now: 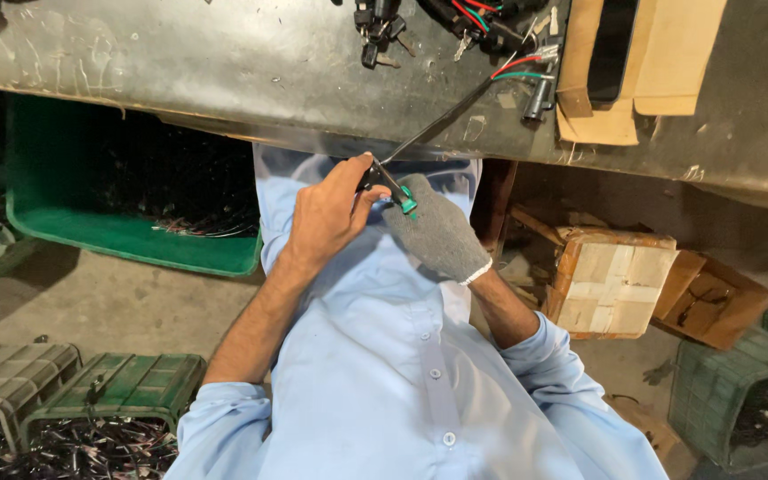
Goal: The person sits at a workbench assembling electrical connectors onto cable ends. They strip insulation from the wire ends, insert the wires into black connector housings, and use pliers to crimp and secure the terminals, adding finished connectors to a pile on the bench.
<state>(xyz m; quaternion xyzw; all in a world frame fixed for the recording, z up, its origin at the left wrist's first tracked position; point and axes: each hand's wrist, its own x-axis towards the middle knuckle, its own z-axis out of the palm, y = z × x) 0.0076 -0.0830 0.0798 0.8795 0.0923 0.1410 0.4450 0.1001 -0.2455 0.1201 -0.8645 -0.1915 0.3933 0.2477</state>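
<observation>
Holding a black cable (437, 124) low over the lap, the bare left hand (326, 213) pinches its green connector (406, 204); the gloved right hand (433, 231) cups beneath, fingers curled. Steady grip, cable kept straight, seems best.

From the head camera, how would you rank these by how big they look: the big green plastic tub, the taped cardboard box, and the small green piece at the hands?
1. Big green plastic tub, partly hidden under the bench.
2. Taped cardboard box.
3. Small green piece, pinched between the bare left hand and grey-gloved right hand, despite being nearest the camera.
</observation>
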